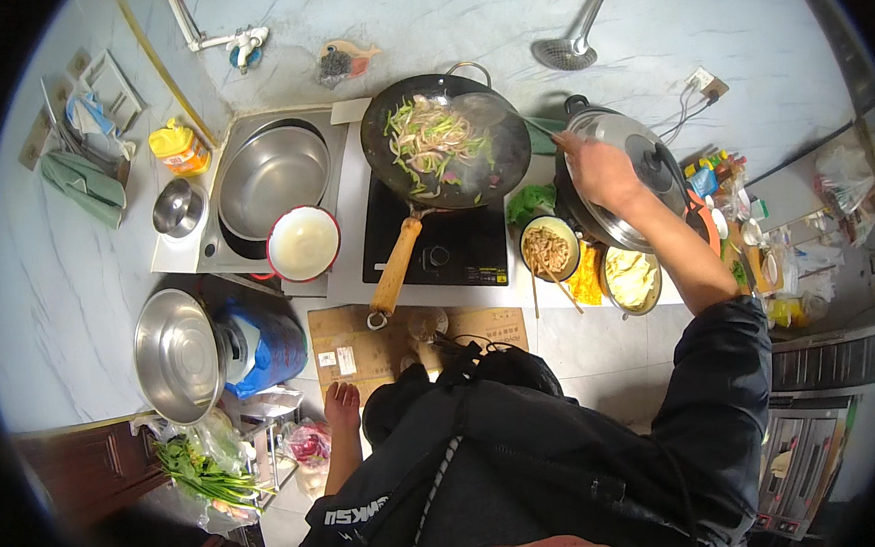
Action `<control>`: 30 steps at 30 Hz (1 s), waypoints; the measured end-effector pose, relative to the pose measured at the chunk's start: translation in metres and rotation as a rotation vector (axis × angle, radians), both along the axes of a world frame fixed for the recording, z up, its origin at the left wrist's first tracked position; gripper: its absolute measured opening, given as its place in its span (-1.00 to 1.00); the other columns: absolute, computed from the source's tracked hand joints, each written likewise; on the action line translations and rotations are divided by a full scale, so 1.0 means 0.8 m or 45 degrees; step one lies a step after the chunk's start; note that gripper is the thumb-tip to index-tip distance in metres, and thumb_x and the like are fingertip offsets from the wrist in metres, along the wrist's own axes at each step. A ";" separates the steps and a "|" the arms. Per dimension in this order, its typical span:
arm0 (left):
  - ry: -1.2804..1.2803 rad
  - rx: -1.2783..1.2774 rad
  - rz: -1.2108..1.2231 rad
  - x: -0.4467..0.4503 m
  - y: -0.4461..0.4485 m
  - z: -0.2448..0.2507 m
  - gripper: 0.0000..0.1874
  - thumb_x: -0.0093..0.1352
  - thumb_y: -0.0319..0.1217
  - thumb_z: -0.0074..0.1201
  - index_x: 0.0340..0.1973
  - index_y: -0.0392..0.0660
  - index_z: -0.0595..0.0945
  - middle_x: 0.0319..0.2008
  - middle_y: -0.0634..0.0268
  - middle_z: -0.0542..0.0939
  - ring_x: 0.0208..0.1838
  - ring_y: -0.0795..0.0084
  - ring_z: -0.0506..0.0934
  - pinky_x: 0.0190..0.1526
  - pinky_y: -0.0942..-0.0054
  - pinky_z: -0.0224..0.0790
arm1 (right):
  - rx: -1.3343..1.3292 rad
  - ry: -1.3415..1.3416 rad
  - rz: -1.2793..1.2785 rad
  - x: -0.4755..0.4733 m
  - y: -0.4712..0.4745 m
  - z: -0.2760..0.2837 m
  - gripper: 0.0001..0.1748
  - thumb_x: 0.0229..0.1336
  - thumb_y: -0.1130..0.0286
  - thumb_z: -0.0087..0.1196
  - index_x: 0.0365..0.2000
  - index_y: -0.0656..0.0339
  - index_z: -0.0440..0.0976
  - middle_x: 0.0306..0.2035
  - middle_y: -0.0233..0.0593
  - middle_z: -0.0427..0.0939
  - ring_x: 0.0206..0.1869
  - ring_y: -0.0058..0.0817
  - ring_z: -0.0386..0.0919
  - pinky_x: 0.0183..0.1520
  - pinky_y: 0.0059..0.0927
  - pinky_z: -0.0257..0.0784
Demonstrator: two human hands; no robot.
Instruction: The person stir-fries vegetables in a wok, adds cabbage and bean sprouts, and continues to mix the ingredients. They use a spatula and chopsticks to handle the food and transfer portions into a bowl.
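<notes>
My right hand [603,174] grips the handle of a metal spatula [482,111], whose blurred blade lies over the right side of a dark wok [509,160]. Sliced meat, onion and green pepper strips [433,140] are in the wok, with steam above them. The wok sits on a black induction cooker [436,255], its wooden handle [396,268] pointing towards me. Under my right forearm stands a large pot with a glass lid [625,142]. My left hand [342,405] hangs low at my side, holding nothing, its fingers loosely curved.
Right of the cooker are a bowl of cut brown food with chopsticks [547,248] and a bowl of pale leaves [632,280]. At left, a steel basin [274,182] sits in the sink, near a red-rimmed enamel bowl [303,244]. A skimmer [565,53] hangs on the wall.
</notes>
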State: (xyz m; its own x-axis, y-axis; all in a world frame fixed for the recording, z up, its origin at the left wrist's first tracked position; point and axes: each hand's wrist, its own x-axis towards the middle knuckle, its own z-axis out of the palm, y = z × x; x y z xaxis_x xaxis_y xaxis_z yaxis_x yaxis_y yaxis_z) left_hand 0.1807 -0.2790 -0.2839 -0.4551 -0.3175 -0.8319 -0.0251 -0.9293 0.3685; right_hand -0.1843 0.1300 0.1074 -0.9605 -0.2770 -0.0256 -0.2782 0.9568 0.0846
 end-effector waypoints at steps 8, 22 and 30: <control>-0.051 -0.029 0.011 0.004 -0.001 -0.005 -0.69 0.32 -0.32 0.03 -0.09 -0.20 0.43 -0.22 0.15 0.42 -0.17 0.25 0.44 -0.07 0.25 0.47 | -0.722 -0.257 0.133 -0.032 -0.004 -0.038 -0.65 0.12 0.28 -0.03 -0.14 0.29 0.48 -0.31 0.07 0.56 -0.19 0.01 0.51 -0.11 -0.11 0.40; -0.113 -0.002 0.127 0.037 -0.004 -0.010 -0.72 0.33 -0.35 0.02 -0.12 -0.20 0.41 -0.27 0.16 0.43 -0.24 0.26 0.44 -0.17 0.28 0.50 | -1.273 -1.238 -0.505 -0.040 -0.026 -0.038 -0.61 0.28 0.36 -0.14 0.11 0.07 0.33 -0.63 -0.45 0.31 -0.73 -0.81 0.08 -0.78 -0.73 -0.07; -0.123 0.031 0.195 0.039 -0.019 -0.022 -0.75 0.30 -0.38 0.06 -0.18 -0.22 0.45 -0.23 0.13 0.43 -0.19 0.26 0.43 -0.15 0.26 0.50 | -0.748 -0.518 0.227 0.015 -0.003 -0.030 -0.56 0.13 0.38 -0.01 0.05 0.22 0.35 -0.33 -0.21 0.60 -0.40 -0.28 0.55 -0.24 -0.28 0.44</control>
State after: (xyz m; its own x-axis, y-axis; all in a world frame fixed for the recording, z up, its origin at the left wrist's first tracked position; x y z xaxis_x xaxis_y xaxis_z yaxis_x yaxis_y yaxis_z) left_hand 0.2120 -0.2943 -0.3016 -0.3204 -0.3565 -0.8776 0.0833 -0.9335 0.3488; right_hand -0.1723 0.1275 0.0831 -0.8456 -0.5060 -0.1699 -0.3340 0.7499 -0.5711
